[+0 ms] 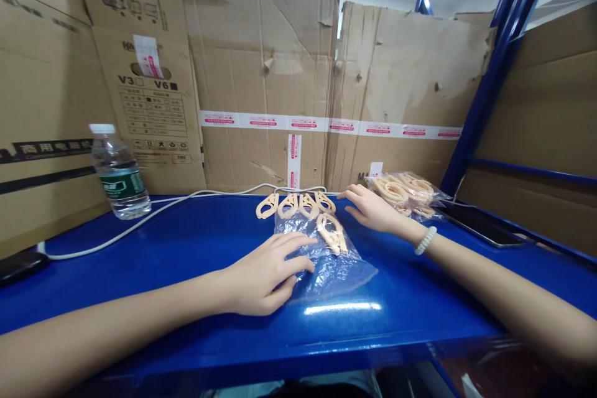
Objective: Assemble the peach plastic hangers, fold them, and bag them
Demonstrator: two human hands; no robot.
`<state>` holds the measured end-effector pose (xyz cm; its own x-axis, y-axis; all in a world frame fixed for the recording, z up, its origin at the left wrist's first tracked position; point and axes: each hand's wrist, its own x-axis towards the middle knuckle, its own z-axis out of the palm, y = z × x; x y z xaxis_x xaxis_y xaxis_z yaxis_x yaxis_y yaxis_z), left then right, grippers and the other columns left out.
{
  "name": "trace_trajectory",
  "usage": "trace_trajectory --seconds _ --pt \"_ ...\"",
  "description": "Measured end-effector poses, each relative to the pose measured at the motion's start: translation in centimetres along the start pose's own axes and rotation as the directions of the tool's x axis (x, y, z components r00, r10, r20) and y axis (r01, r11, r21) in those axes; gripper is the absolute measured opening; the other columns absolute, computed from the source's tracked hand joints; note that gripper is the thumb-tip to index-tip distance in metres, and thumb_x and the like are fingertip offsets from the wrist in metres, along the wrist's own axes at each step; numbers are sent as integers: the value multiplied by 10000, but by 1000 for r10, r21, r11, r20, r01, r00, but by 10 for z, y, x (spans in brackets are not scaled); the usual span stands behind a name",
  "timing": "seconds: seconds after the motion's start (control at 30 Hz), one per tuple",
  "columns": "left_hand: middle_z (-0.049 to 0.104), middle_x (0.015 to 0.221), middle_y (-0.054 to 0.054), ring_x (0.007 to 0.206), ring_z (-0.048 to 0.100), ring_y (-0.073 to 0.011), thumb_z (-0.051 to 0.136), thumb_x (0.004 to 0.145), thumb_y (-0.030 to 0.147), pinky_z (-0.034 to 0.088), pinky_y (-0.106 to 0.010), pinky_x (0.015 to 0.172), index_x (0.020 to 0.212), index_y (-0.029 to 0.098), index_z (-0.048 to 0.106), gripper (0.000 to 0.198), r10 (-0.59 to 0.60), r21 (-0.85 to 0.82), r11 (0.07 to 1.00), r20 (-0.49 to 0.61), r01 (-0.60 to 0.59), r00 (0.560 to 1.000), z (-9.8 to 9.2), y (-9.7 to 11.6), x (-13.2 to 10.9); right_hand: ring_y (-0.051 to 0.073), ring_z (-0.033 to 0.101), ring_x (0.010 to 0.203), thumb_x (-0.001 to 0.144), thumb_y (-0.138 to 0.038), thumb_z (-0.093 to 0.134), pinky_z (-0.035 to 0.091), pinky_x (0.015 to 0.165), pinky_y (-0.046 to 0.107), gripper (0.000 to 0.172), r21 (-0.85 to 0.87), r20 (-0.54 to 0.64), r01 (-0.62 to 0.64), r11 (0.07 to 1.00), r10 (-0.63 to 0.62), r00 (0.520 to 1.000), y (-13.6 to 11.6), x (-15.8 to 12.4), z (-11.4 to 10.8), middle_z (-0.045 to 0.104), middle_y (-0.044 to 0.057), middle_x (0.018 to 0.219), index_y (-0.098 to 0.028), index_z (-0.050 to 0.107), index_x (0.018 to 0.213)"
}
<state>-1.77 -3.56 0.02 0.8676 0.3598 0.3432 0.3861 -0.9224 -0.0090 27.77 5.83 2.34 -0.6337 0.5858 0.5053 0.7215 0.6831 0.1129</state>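
A clear plastic bag [326, 277] lies flat on the blue table [186, 336]. Several peach-coloured folding hangers [289, 204] stand in a row along the bag's far edge, and one more hanger [332, 233] rests on its right part. My left hand [268, 270] is spread over the left side of the bag, fingers apart, holding nothing. To the right of the row, my right hand [373, 208] has its fingers extended and apart, with nothing in them. Just behind it sits a filled clear bag of similar hangers [405, 193].
A water bottle [120, 177] stands at the left, beside a white cable [107, 242] and a black object [21, 266]. A dark phone [482, 226] lies at the right. Cardboard panels [261, 62] wall the back.
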Motion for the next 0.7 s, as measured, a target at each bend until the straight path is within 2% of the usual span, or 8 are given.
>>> trace_trajectory --seconds 0.13,0.33,0.53,0.7 --pt "474 1392 -111 1294 415 -290 473 814 84 369 -478 1074 1170 203 556 384 -12 -24 1000 21 13 1000 -1 1 0 298 563 1077 817 -49 474 479 924 463 433 -10 67 -2 1000 3 998 27 -2 30 582 180 1170 -117 538 1240" --pt "531 1360 -119 1257 473 -283 466 829 111 367 -484 1084 1271 185 531 453 1 -41 999 -4 -1 1000 0 -1 2 248 475 1255 871 -24 374 414 1031 422 541 -9 90 2 1000 -1 996 36 11 61 483 172 1377 -145 419 1396" --pt "539 1372 -118 1237 510 -269 447 843 107 359 -500 1091 1311 174 511 477 8 -43 999 14 -7 1000 2 -2 1 263 443 1276 876 -31 450 406 1013 403 596 -61 231 38 997 -23 973 44 46 67 383 191 1451 -159 354 1450" --pt "526 1385 -108 1233 514 -264 437 842 108 333 -513 1102 1318 191 496 487 -9 -44 999 26 10 1000 4 -2 1 326 406 1292 836 -90 605 414 990 459 644 -123 387 58 991 -6 922 44 73 60 357 160 1478 -224 396 1430"
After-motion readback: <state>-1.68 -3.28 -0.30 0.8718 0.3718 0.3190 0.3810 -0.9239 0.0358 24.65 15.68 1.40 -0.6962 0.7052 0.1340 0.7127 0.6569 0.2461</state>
